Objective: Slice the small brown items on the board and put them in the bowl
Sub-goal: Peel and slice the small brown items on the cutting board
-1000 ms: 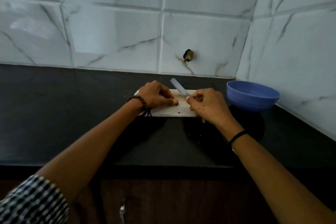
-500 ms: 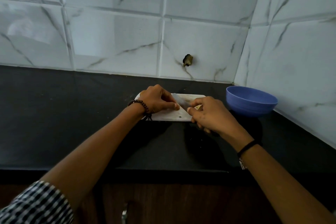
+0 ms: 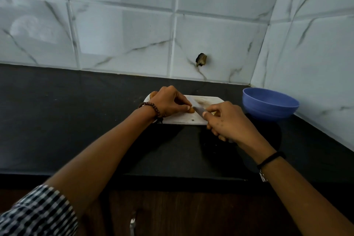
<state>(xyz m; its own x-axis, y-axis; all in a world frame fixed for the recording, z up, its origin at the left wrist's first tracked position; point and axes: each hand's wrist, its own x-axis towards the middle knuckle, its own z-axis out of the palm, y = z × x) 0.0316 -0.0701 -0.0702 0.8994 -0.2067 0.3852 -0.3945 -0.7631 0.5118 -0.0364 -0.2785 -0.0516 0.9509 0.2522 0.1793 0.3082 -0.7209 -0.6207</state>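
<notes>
Hands meet over a white board (image 3: 208, 99) toward the surface's (image 3: 76, 120) back edge. The left hand (image 3: 168, 101) pinches a small brown item (image 3: 191, 110) at its fingertips, near the board's front edge. The right hand (image 3: 228, 120) grips a knife (image 3: 199, 110), its blade touching the item. A blue bowl (image 3: 268, 105) sits in the surface's back right corner.

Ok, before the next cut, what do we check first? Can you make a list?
1. Left hand pins the brown item on the board: ok.
2. Right hand grips the knife: ok.
3. Left fingertips away from the blade: not ok, they look almost against it.
4. Board flat on the counter: ok.
5. Bowl upright, right of the board: ok.
6. Slices in the bowl: cannot tell, its inside is hidden.
</notes>
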